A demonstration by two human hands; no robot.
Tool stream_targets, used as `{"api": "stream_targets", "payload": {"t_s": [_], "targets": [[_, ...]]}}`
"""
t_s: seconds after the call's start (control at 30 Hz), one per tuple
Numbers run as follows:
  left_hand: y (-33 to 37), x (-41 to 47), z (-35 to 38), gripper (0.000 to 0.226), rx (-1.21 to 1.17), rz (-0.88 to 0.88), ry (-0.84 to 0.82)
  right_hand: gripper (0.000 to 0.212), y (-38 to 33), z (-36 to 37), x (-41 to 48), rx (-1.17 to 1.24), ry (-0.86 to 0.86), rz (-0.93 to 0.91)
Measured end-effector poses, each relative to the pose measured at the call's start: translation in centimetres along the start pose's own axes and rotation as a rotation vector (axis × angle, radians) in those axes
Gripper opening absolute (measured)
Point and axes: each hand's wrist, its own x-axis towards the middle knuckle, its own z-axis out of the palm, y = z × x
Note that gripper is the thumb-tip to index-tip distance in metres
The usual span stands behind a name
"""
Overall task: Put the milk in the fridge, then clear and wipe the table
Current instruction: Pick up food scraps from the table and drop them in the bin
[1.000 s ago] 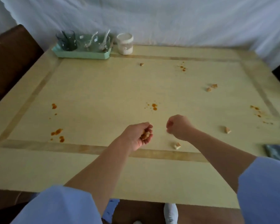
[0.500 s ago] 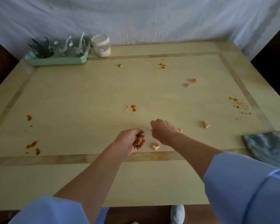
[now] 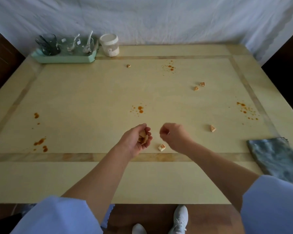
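**Caller:** White sheeting hangs behind a pale yellow worktop (image 3: 91,92) dotted with orange stains, and we're deep in the clearing stage, I'd say. No milk in view.

**Analyst:** Look at the crumb (image 3: 161,147) low centre of the frame. It lies on the wood in the gap between the two hands, just below and left of the right hand (image 3: 176,137), just right of the left hand (image 3: 137,141).

**Caller:** Which one is closer?

**Analyst:** The right, by a whisker, with its wrist nearly over the crumb. Its grip is curled in, fingertips bunched; whether they pinch anything, I cannot tell, it's blurred.

**Caller:** And the left?

**Analyst:** Palm up, fingers cupped round collected pieces (image 3: 143,138), serving as the bowl.

**Caller:** The crumb itself?

**Analyst:** Small, pale, toasted at the edge, roughly square, no long axis to speak of. Light and brittle, I'd judge.

**Caller:** Further out?

**Analyst:** Another piece (image 3: 212,128) at centre right, a pair (image 3: 199,86) upper right, one (image 3: 128,65) upper centre. Blue-grey cloth (image 3: 276,157) waits at the right edge, and a mint tray (image 3: 64,59) of glasses with a white jar (image 3: 110,45) sits upper left.
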Motion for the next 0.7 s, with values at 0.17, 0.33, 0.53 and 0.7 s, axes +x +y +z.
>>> {"api": "stream_targets", "payload": {"t_s": [0.17,0.33,0.53,0.7], "targets": [[-0.4,0.1,-0.8,0.024,0.014,-0.002,0.057,0.030,2.1,3.8,0.0,-0.271,-0.143,0.048],[-1.3,0.3,-1.2,0.022,0.083,0.009,0.111,0.016,1.7,4.1,0.6,-0.271,-0.113,0.089],[-1.0,0.2,-0.9,0.024,0.011,-0.025,0.119,0.008,-0.9,1.9,0.4,0.182,-0.082,0.037],[-0.7,0.4,1.3,0.024,-0.017,-0.030,-0.006,0.014,-2.4,0.1,0.2,0.249,-0.071,-0.008]]}}
